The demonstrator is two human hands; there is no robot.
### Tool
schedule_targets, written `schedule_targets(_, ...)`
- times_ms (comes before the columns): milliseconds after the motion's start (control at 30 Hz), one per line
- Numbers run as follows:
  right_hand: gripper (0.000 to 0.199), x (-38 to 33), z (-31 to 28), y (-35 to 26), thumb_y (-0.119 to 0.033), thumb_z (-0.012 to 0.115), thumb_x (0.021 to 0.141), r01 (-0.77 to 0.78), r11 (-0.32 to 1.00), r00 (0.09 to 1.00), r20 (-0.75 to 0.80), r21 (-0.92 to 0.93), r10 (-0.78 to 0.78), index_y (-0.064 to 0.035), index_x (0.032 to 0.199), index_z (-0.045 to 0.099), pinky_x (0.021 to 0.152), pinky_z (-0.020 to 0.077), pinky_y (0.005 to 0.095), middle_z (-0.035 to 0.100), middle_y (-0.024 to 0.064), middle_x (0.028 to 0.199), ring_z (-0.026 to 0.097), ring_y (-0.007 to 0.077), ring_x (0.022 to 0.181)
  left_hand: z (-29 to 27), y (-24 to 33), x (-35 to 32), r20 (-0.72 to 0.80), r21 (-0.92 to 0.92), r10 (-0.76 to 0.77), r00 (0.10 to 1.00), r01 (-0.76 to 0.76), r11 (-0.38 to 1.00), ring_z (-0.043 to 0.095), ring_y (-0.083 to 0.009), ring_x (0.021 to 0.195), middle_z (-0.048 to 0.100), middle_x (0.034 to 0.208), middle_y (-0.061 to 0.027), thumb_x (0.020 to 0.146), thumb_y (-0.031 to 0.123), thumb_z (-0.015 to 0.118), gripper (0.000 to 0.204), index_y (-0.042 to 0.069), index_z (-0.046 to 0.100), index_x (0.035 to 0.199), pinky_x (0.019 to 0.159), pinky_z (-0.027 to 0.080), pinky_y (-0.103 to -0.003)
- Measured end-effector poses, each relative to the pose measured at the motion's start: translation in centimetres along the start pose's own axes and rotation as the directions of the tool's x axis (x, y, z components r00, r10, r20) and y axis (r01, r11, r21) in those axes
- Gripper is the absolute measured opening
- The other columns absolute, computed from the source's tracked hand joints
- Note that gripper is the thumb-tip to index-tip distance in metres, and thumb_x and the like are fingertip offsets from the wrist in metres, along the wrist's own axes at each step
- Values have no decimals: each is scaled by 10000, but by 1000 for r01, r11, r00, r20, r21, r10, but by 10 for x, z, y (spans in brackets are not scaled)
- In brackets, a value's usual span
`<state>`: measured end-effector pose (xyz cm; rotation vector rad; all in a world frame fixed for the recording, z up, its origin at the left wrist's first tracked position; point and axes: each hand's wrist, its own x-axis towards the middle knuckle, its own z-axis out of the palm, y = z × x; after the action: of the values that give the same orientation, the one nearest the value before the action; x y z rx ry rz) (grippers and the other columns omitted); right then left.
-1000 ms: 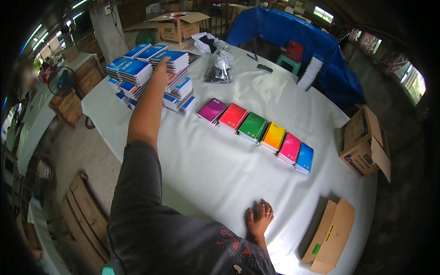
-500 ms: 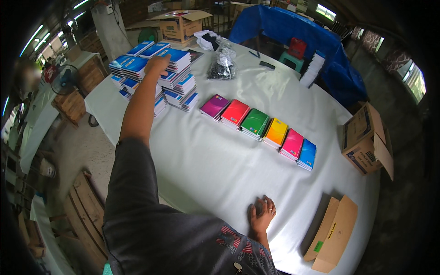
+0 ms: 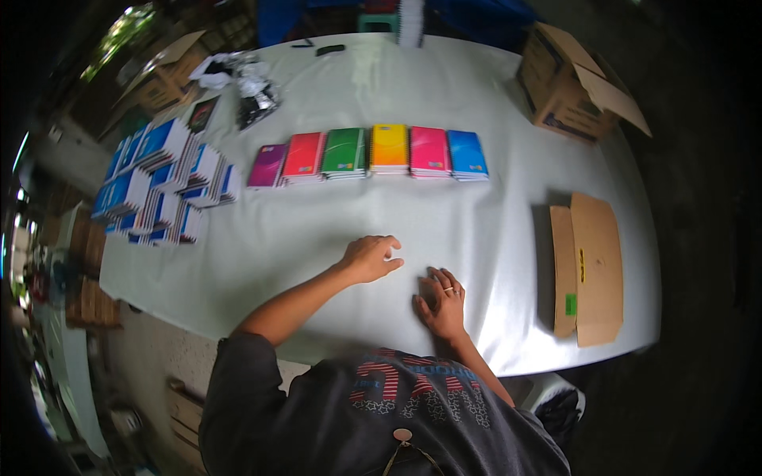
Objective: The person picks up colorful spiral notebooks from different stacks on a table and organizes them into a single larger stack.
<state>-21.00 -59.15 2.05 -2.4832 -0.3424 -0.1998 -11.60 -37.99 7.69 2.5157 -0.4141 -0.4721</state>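
Observation:
My left hand [image 3: 371,259] is over the middle of the white-covered table [image 3: 317,230], its fingers bent and apart with nothing in them. To its right, my right hand [image 3: 444,308], with a ring on one finger, rests on the cloth, fingers spread and empty. Beyond both hands runs a row of small spiral notebook piles: purple [image 3: 268,164], red [image 3: 304,154], green [image 3: 344,151], yellow [image 3: 389,148], pink [image 3: 429,149] and blue [image 3: 467,153]. Tall stacks of blue-covered notebooks [image 3: 127,193] stand at the left, crosswise on one another.
A folded cardboard box [image 3: 599,270] lies at the right; an open carton [image 3: 559,87] is behind it. Clear plastic bags with dark contents [image 3: 255,103] lie at the back left, near another carton [image 3: 163,83]. A dark object [image 3: 330,49] and a white spiral-bound stack [image 3: 410,24] are farther back.
My left hand has left the blue notebook stacks and come back, empty, to the table's middle beside my right hand. The view has turned left to face the table squarely.

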Motion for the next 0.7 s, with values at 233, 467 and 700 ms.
schedule_targets(233,338,-17,-8,6,-193,653,751,-113,993,992,-55,37,115,-96,1068,582,983,278,419,506,80,1243,384,279,1230,2,10,111,-498,107,239,833,-215,971,543,-283,980,589,1036,-91,787,159,632,303,95,575,1077,826,450,-374)
schedule_targets(467,196,71,1,65,-177,632,810,-292,893,825,-382,343,416,-47,956,629,736,451,401,630,153,841,587,324,799,-13,38,153,-462,102,361,810,-355,929,548,-285,991,583,1048,-103,801,153,620,317,79,568,1105,830,453,-370)
schedule_targets(700,282,227,-39,127,-267,638,798,-429,887,701,-556,171,447,-52,980,636,829,446,356,648,131,956,580,292,958,26,75,84,-232,-80,551,802,-580,811,552,-271,989,562,1085,-67,791,165,635,285,106,588,1066,866,440,-352)
